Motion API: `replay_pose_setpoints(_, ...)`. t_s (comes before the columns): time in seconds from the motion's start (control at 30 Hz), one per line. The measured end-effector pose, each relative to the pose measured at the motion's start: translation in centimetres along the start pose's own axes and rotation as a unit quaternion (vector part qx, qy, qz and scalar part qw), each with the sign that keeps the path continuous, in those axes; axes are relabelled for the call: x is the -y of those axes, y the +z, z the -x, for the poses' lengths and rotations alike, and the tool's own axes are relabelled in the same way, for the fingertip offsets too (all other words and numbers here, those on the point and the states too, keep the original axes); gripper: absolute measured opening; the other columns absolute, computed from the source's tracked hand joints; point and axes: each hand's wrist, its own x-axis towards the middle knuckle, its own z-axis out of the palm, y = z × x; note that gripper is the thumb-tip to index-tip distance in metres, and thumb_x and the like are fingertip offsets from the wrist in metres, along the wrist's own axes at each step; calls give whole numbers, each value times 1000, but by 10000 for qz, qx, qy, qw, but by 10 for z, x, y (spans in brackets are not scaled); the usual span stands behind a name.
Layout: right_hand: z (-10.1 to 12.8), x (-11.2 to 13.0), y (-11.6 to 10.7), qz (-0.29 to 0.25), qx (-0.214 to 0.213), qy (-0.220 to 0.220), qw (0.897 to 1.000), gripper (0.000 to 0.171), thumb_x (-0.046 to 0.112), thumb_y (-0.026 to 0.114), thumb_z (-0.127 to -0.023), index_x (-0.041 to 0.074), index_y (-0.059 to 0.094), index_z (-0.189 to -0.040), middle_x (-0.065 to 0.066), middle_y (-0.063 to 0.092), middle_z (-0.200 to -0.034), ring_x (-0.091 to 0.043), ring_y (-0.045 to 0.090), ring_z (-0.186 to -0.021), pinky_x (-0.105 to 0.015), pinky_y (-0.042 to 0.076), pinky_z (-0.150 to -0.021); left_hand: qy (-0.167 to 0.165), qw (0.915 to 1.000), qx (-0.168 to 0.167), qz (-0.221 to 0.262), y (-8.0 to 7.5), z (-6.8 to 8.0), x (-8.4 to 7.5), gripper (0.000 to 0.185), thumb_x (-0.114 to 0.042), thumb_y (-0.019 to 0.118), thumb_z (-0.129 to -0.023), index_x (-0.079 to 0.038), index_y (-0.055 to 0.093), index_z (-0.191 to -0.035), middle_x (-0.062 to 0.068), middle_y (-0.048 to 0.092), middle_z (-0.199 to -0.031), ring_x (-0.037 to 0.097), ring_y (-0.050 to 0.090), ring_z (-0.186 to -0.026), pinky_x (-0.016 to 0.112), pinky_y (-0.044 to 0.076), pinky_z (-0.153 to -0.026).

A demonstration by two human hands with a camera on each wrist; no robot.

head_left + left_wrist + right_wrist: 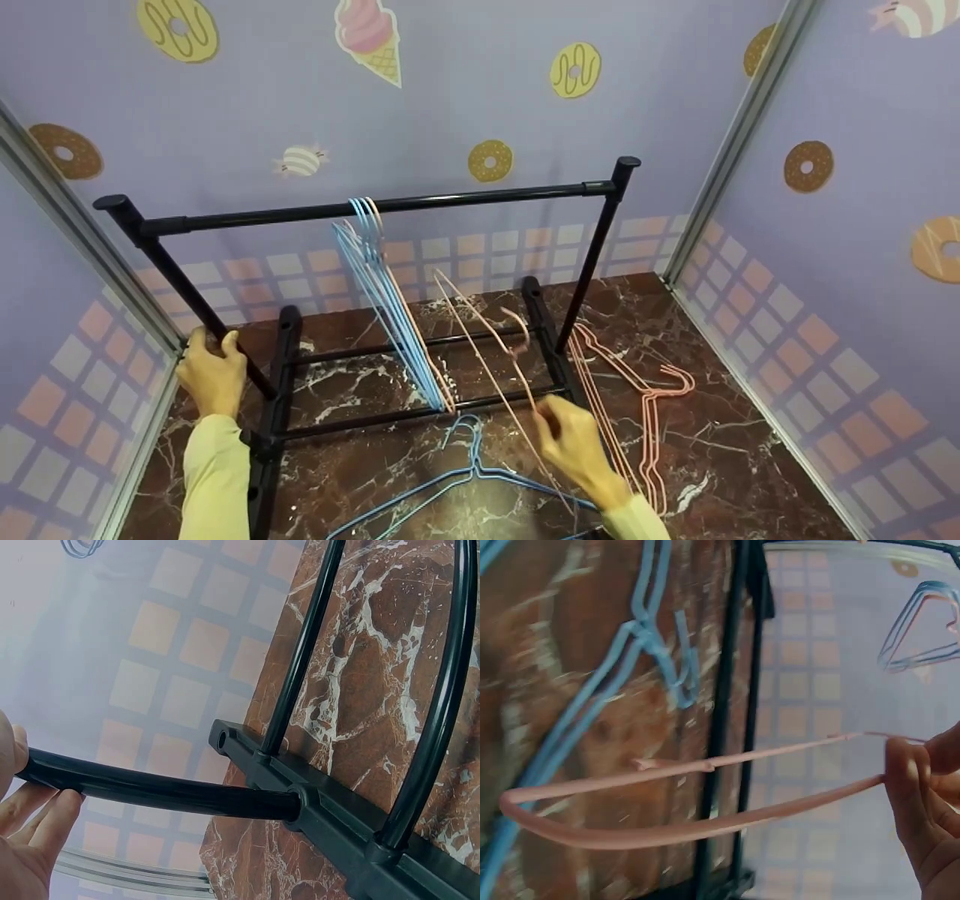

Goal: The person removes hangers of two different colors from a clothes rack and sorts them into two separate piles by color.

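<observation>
Above marbled surface (739, 457), hands (577, 442) holding black rack (480, 198), pink hanger (630, 838)

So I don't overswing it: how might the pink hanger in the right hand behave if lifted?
The pink hanger is probably light, being thin rod around an open middle. It seems stiff, jutting from the right hand without visible sagging. Gripped off to one side, it could twist or swing.

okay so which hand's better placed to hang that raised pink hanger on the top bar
The right hand, I'd say: it holds the pink hanger, while the left hand grips the left black upright and has no hanger.
</observation>
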Motion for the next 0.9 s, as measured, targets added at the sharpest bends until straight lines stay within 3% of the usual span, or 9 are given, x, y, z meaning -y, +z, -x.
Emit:
replay_pose_setpoints(0.33,51,-15,-49,-88,9,357,9993,25,-12,74,-75,10,66,-83,6,65,-74,1,55,-63,-12,47,-58,11,10000,-14,20,-1,1,-2,30,-19,64,-97,5,60,-116,36,65,-115,65,52,-111,64,36,-101)
replay_pose_setpoints(0.6,73,-28,-79,-89,-529,962,9939,30,-20,72,-74,7,68,-87,3,67,-74,0,59,-62,-12,50,-56,-120,9999,108,44,0,1,-1,33,-20,61,-98,4,59,-120,39,63,-117,65,51,-113,64,34,-103)
replay_pose_setpoints(0.77,76,-24,-99,-141,-884,1627,9826,25,-24,67,-78,-1,68,-88,-3,65,-70,6,57,-58,-14,51,-52,-169,9998,132,30,0,2,-1,33,-20,61,-99,5,59,-121,39,63,-117,64,50,-114,63,33,-105)
replay_pose_setpoints(0.9,82,-31,-116,-186,-1220,2521,9598,18,-20,63,-85,-4,68,-90,6,63,-68,4,58,-56,-16,51,-51,-107,9999,34,18,2,1,-1,32,-19,62,-98,5,60,-119,40,63,-115,65,51,-112,64,34,-102)
